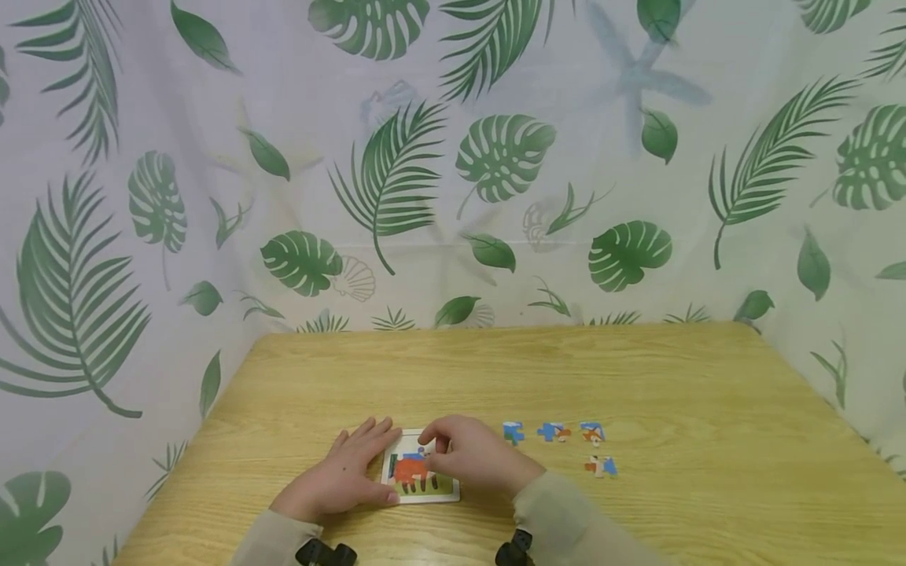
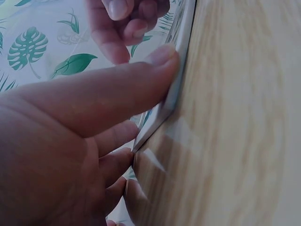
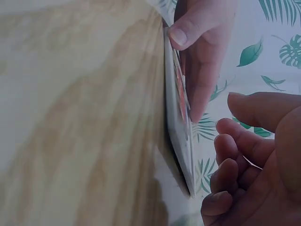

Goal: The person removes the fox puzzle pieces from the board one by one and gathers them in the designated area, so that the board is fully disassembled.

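A small jigsaw puzzle board (image 1: 447, 492) with a white border lies on the table, showing a red-orange four-legged animal on green ground. My left hand (image 1: 343, 475) rests at its left side with fingers spread and straight. The left thumb (image 2: 162, 56) touches the board's front left corner. Over the board's right part hovers my right hand (image 1: 481, 456), its fingers loosely bent. In the right wrist view, nothing shows between the right thumb (image 3: 254, 107) and forefinger, and they stand apart from the board. The right hand hides part of the picture in the head view.
Right of the board lie loose puzzle pieces: a blue and green one (image 1: 513, 431), a blue one with orange (image 1: 554, 432), an orange and blue one (image 1: 593, 433), and another (image 1: 601, 466) nearer me. A leaf-print cloth (image 1: 453, 196) hangs behind the wooden table (image 1: 708, 440).
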`<state>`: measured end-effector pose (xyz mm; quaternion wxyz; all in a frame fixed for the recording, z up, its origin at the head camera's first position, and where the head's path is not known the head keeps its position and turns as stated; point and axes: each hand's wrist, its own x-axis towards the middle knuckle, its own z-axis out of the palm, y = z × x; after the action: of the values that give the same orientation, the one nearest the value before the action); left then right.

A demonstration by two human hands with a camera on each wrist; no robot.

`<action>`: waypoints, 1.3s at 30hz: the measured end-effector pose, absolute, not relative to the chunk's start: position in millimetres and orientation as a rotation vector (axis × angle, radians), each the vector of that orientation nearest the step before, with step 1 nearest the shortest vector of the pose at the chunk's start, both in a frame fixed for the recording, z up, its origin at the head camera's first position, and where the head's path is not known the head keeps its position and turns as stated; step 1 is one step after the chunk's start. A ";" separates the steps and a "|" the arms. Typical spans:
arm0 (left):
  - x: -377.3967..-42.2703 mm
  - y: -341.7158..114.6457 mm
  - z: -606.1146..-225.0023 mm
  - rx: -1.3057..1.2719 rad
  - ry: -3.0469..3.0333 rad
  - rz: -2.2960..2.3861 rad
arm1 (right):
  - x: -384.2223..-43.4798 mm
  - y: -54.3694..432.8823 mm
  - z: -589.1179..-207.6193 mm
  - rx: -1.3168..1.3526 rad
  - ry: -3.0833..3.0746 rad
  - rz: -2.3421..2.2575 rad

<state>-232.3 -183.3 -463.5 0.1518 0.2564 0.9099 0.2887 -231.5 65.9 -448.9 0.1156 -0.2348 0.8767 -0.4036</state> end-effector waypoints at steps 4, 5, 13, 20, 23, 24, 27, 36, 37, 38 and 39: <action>-232.9 -182.9 -463.2 0.750 2.611 0.823 | -233.4 60.4 -452.5 -0.648 2.556 -1.165; -233.0 -182.8 -463.1 0.755 2.611 0.820 | -233.9 59.5 -453.8 -0.633 2.551 -1.165; -235.3 -182.6 -464.0 0.759 2.613 0.814 | -238.1 54.8 -460.7 -0.578 2.596 -1.122; -235.5 -184.8 -465.6 0.807 2.606 0.815 | -236.8 54.4 -464.2 -0.573 2.693 -1.012; -235.0 -185.8 -465.7 0.844 2.588 0.818 | -236.3 53.8 -464.3 -0.551 2.686 -1.010; -234.8 -186.0 -465.5 0.854 2.579 0.821 | -236.2 53.4 -464.4 -0.549 2.687 -1.009; -233.9 -186.3 -463.7 0.866 2.553 0.841 | -236.3 52.0 -464.2 -0.540 2.690 -1.000; -230.5 -185.8 -458.9 0.867 2.577 0.807 | -237.4 47.9 -463.5 -0.513 2.685 -1.001; -230.4 -185.7 -458.9 0.863 2.579 0.803 | -237.5 47.5 -463.5 -0.504 2.682 -1.009; -230.4 -185.6 -458.9 0.859 2.581 0.800 | -237.5 47.3 -463.4 -0.494 2.679 -1.018; -230.5 -185.4 -458.9 0.854 2.582 0.800 | -237.7 47.0 -463.4 -0.487 2.679 -1.023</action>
<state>-230.5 -185.4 -458.9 0.1528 0.2977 0.9002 0.2788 -237.7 47.0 -463.4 0.1161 -0.1662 0.9149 -0.3492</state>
